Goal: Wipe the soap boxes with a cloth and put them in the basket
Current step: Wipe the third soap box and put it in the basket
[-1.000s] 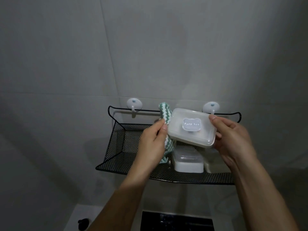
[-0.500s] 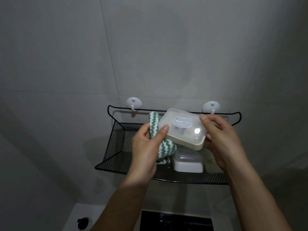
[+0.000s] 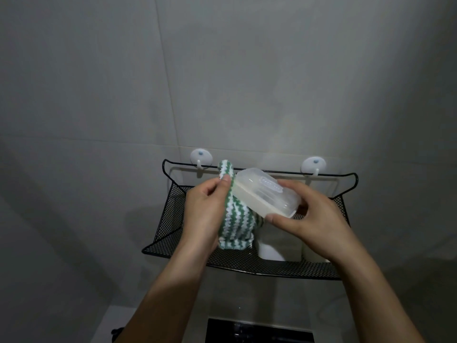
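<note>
My right hand (image 3: pixel 314 219) grips a translucent white soap box (image 3: pixel 264 194) with a clear lid, tilted so its left end points up, in front of the black mesh basket (image 3: pixel 173 219). My left hand (image 3: pixel 205 214) holds a green-and-white striped cloth (image 3: pixel 235 219) against the box's left side and underside. Another white soap box (image 3: pixel 269 248) stands inside the basket, partly hidden behind the cloth and my right hand.
The basket hangs from two white wall hooks (image 3: pixel 201 155) (image 3: pixel 314 164) on a grey tiled wall. Below it sit a white ledge (image 3: pixel 118 320) and a dark glossy panel (image 3: pixel 257 332). A small black object (image 3: pixel 116 332) lies at the ledge's lower edge.
The held box has tipped from nearly flat to steeply tilted, left end up. The cloth slid along its left side and under it while my right hand shifted its grip.
</note>
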Available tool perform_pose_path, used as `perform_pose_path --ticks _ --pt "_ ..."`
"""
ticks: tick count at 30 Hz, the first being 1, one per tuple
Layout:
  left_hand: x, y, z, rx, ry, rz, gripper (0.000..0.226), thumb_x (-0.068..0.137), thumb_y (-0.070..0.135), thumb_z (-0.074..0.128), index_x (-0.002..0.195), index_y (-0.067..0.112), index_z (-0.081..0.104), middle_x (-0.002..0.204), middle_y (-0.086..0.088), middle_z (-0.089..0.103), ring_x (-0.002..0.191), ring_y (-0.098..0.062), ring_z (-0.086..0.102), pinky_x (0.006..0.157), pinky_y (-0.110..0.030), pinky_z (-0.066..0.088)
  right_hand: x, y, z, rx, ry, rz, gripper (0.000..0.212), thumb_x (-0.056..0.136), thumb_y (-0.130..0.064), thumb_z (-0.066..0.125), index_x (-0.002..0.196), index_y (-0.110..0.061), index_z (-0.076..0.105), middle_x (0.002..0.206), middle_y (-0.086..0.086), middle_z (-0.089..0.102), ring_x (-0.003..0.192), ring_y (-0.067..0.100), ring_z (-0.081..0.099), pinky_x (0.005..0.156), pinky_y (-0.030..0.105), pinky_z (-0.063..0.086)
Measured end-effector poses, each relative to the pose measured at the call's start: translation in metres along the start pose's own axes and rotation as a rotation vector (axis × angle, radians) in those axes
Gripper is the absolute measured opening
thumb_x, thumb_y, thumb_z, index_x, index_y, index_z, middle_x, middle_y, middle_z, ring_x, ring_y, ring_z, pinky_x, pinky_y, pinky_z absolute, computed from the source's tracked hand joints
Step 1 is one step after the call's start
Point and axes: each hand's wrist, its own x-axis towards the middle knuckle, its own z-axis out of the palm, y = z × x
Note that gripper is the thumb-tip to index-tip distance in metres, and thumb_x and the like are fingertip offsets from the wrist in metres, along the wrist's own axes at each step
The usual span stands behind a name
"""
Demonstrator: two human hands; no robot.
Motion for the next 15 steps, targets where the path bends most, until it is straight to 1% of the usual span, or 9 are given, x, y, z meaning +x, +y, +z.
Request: perform_pose_path --ticks 2,4,6,7,9,11,12,14,15 --pt "-0.001 0.004 0.000 0.025 -0.004 0.030 0.023 0.096 0.023 0.060 0.082 0.016 0.078 0.089 -0.018 0.075 0.092 -0.041 0.071 0.088 -0.060 0.054 0.001 0.001 0.001 0.025 -0.002 0.005 0.071 0.064 -0.053 0.079 0.130 -0.042 0.056 0.121 -0.014 0.063 0.107 0.008 0.060 0.087 0.031 0.050" --pt "-0.003 0.006 0.000 0.053 -0.016 0.053 0.026 0.095 0.015 0.059 0.081 0.023 0.079 0.088 -0.012 0.076 0.089 -0.035 0.073 0.086 -0.058 0.056 0.002 0.002 0.002 0.021 -0.015 0.002 0.070 0.063 -0.054 0.080 0.128 -0.039 0.058 0.118 -0.016 0.063 0.105 0.005 0.060 0.081 0.024 0.048" --pt "-0.006 0.007 0.000 0.064 -0.029 0.091 0.023 0.093 0.010 0.062 0.084 0.021 0.079 0.086 -0.007 0.077 0.085 -0.029 0.074 0.081 -0.050 0.060 0.002 0.002 0.003 0.010 -0.015 0.005 0.070 0.061 -0.059 0.080 0.124 -0.039 0.059 0.114 -0.019 0.063 0.101 0.001 0.060 0.074 0.016 0.044" --pt "-0.006 0.007 0.000 0.063 -0.032 0.109 0.020 0.092 0.008 0.063 0.086 0.019 0.079 0.085 -0.005 0.077 0.083 -0.025 0.075 0.076 -0.043 0.062 0.002 0.003 0.004 0.021 -0.018 0.010 0.069 0.061 -0.060 0.080 0.123 -0.039 0.059 0.114 -0.020 0.064 0.101 -0.001 0.060 0.073 0.016 0.046" --pt "-0.007 0.008 0.001 0.043 -0.022 0.119 0.018 0.090 0.004 0.066 0.088 0.018 0.078 0.084 -0.003 0.077 0.080 -0.021 0.075 0.067 -0.031 0.060 0.002 0.005 0.005 0.106 -0.042 0.037 0.064 0.065 -0.057 0.081 0.123 -0.042 0.059 0.115 -0.020 0.065 0.102 0.000 0.062 0.077 0.024 0.053" --pt "-0.007 0.010 -0.001 -0.007 -0.004 0.099 0.018 0.088 0.002 0.069 0.092 0.017 0.076 0.085 -0.004 0.077 0.078 -0.020 0.075 0.064 -0.026 0.058 0.002 0.005 0.005 0.315 -0.095 0.090 0.054 0.070 -0.048 0.083 0.119 -0.044 0.062 0.112 -0.016 0.070 0.097 0.004 0.067 0.076 0.029 0.057" --pt "-0.007 0.012 -0.003 -0.026 0.012 0.095 0.019 0.087 0.002 0.069 0.091 0.018 0.076 0.085 -0.004 0.077 0.078 -0.021 0.075 0.064 -0.027 0.058 0.002 0.005 0.005 0.451 -0.126 0.127 0.051 0.070 -0.044 0.084 0.118 -0.044 0.064 0.112 -0.014 0.071 0.095 0.006 0.069 0.074 0.030 0.059" --pt "-0.007 0.015 -0.008 -0.017 0.060 0.129 0.021 0.086 0.005 0.072 0.088 0.025 0.076 0.082 -0.002 0.077 0.077 -0.021 0.075 0.067 -0.036 0.061 0.003 0.006 0.004 0.732 -0.179 0.221 0.052 0.072 -0.037 0.082 0.122 -0.036 0.066 0.117 -0.005 0.072 0.099 0.014 0.072 0.079 0.036 0.060" --pt "-0.007 0.016 -0.010 0.035 0.088 0.170 0.020 0.085 0.009 0.073 0.087 0.028 0.076 0.080 -0.002 0.076 0.075 -0.022 0.074 0.068 -0.042 0.062 0.003 0.008 0.003 0.849 -0.198 0.258 0.053 0.074 -0.035 0.077 0.125 -0.031 0.066 0.119 0.001 0.072 0.102 0.020 0.072 0.082 0.038 0.059"
